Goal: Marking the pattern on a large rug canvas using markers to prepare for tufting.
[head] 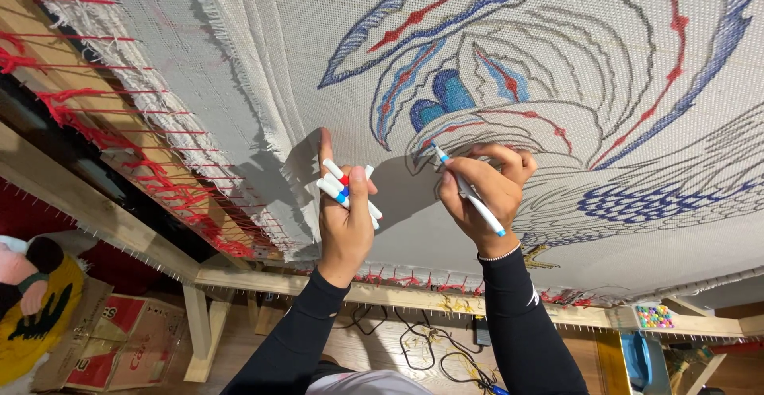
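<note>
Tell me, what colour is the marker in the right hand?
White marker with blue ends, in the head view.

Wooden frame [103, 216] at my nine o'clock, red yarn [171, 184] strung along it. Cardboard box [131, 339] down at eight. Yellow-black tufted rug [36, 327] beside it. Black cables [430, 347] at six. Box of coloured pins [654, 316] at four.

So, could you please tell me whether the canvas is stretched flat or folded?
Stretched flat: the canvas lies spread, laced by red cord to the wooden frame.

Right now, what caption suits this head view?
Right hand draws with a marker on stretched cloth; left hand holds spare markers.
</note>
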